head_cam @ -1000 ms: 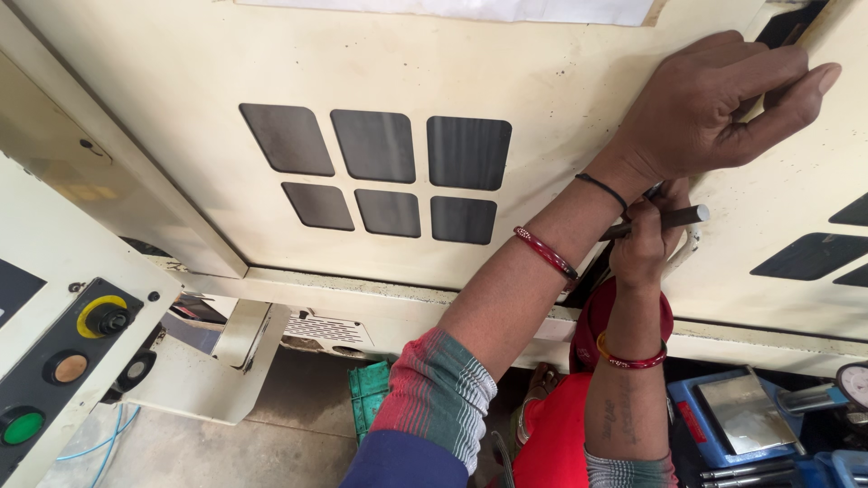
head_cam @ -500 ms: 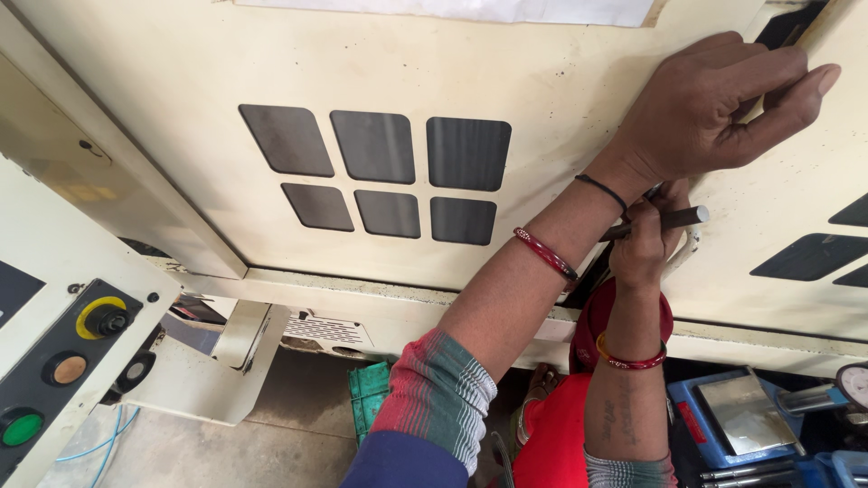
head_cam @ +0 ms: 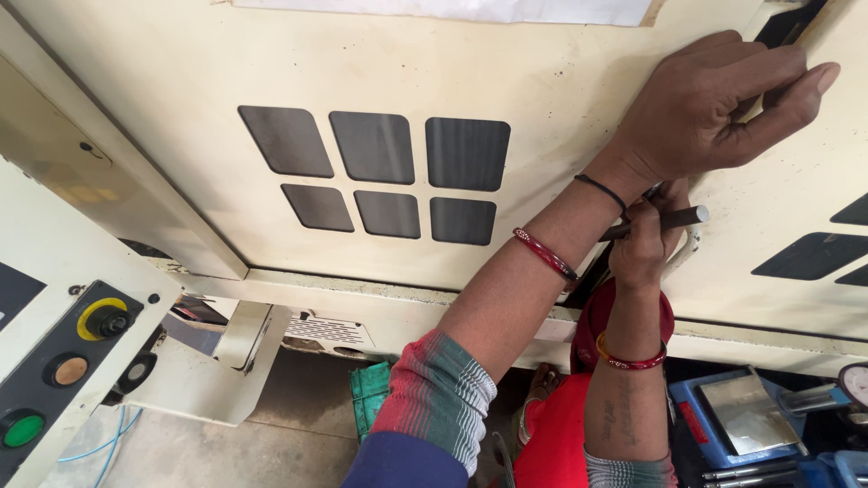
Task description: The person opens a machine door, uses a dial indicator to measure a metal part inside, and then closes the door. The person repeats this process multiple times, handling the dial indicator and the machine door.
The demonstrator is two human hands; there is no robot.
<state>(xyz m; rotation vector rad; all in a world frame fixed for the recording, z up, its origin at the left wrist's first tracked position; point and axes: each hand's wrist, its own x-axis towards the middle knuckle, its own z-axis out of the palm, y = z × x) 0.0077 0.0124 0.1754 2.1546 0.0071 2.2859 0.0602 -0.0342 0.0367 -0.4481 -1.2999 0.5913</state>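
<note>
Hands at work against a cream metal machine door (head_cam: 542, 81), seen from above. The left hand (head_cam: 714, 108) reaches up and across, its fingers curled over the door's upper right edge beside a dark gap, gripping that edge; a thin black band and a red bangle (head_cam: 545, 253) circle the left forearm. Just below it, the right hand (head_cam: 644, 244) is closed around a short dark metal rod (head_cam: 665, 220), which lies nearly level with its tip pointing right, close against the door and next to a pale curved door handle (head_cam: 689, 248). A second red bangle sits on the right wrist. Both forearms come out of striped sleeves (head_cam: 438, 398) at the bottom of the view. The door carries six dark window panes (head_cam: 375, 167) in two rows to the left of the arms, well apart from the hands. At lower left, a slanted control panel (head_cam: 54, 352) holds a black knob on a yellow ring, an orange button and a green button. At lower right, beneath the door, a blue tray (head_cam: 696, 407) holds a flat metal plate, with part of a dial gauge (head_cam: 854, 384) at the frame edge.
</note>
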